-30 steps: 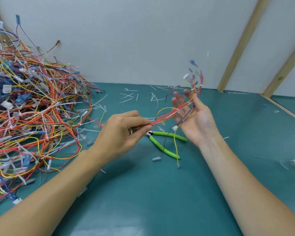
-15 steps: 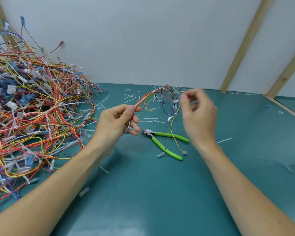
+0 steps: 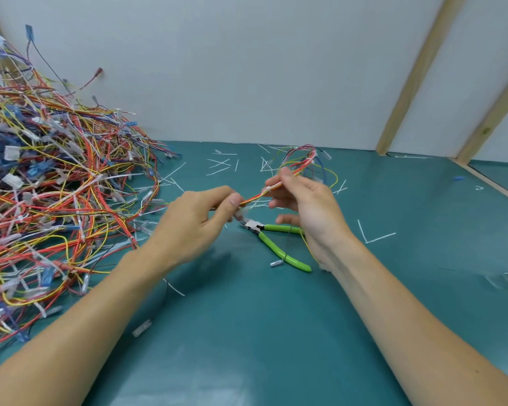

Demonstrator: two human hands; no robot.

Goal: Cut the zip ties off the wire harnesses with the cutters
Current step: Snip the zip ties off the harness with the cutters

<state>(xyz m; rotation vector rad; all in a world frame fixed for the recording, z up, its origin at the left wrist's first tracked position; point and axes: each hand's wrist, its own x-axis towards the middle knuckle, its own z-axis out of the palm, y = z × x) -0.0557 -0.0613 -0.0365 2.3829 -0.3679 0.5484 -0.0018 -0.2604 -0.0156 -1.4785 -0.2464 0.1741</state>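
Note:
A small wire harness (image 3: pixel 298 162) of red, yellow and blue wires is stretched between both hands above the teal table (image 3: pixel 247 332). My left hand (image 3: pixel 197 221) pinches its near end between thumb and fingers. My right hand (image 3: pixel 308 206) pinches the bundle further along, just past a white zip tie (image 3: pixel 267 189); the loose wires loop out behind it. The green-handled cutters (image 3: pixel 276 243) lie on the table below and between the hands, held by neither, jaws pointing left.
A large tangled pile of wire harnesses (image 3: pixel 50 194) fills the left side of the table. Cut white zip-tie pieces (image 3: pixel 220 165) are scattered near the back wall, and more (image 3: pixel 373 235) lie to the right. Wooden battens (image 3: pixel 414 74) lean on the wall at the right.
Both hands have come lower and closer together. My right hand has turned from an open palm to a pinch on the harness, which is now pulled straight between the hands.

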